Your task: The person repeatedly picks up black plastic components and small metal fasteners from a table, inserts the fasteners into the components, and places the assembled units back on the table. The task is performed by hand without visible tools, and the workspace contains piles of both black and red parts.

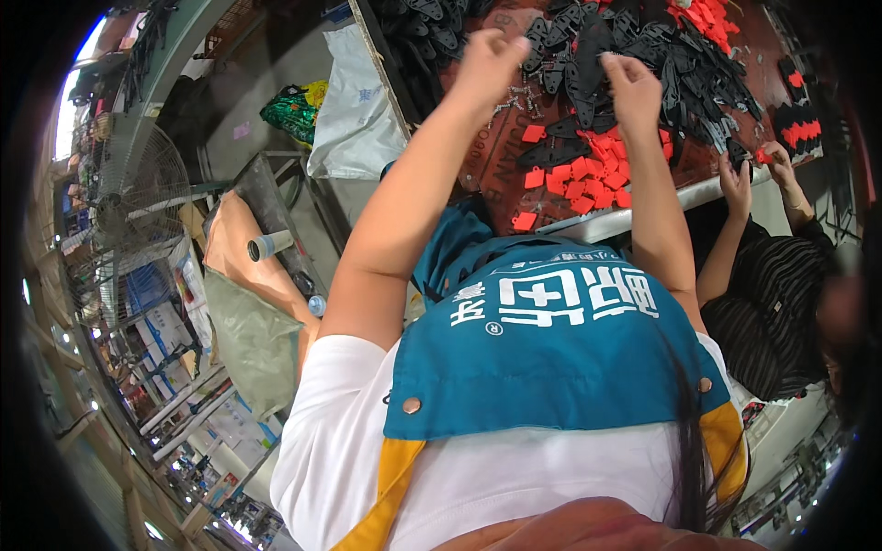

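Observation:
My left hand (489,69) is closed in a pinch over the left part of the red-brown table (487,151). Whatever its fingertips hold is too small to make out. Beside it lie several small metal screws (522,99). My right hand (634,87) has its thumb and fingers pinched at the right edge of a long black plastic part (590,64). Below and between my arms spreads a pile of flat red plastic tags (583,182). Many similar black parts (684,78) are heaped around and beyond both hands.
At the right, another person's hands (735,184) hold small parts near a row of black pieces with red tags (797,129). More red pieces (712,23) lie at the far side. A white sack (354,110) and a fan (119,193) stand left.

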`<state>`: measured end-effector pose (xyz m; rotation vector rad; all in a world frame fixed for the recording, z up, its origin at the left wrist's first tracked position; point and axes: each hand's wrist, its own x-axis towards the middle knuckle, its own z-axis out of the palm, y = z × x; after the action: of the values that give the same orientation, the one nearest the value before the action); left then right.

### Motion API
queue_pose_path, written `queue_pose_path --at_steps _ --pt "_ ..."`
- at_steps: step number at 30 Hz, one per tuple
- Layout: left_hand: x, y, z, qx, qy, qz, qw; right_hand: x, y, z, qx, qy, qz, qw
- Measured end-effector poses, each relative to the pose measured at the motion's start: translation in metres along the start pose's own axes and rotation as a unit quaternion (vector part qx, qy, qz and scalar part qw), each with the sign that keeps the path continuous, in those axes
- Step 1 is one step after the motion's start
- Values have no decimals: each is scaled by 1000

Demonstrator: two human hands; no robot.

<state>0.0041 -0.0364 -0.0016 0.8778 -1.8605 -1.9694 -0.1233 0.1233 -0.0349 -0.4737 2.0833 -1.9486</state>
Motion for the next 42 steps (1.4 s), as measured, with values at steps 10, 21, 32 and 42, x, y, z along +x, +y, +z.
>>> queue_pose_path --at_steps 10,21,32,42 --pt "39 -22 -48 -391 204 -7 897 30 50 99 -371 -208 -258 867" --pt "40 -23 -47 -337 218 -115 909 25 34 132 -448 -278 -48 848" --pt "52 -35 -49 -375 209 -30 903 -2 8 104 -99 -307 -92 942" --pt "70 -51 -61 -518 116 -115 840 -52 48 129 -487 -335 -344 729"
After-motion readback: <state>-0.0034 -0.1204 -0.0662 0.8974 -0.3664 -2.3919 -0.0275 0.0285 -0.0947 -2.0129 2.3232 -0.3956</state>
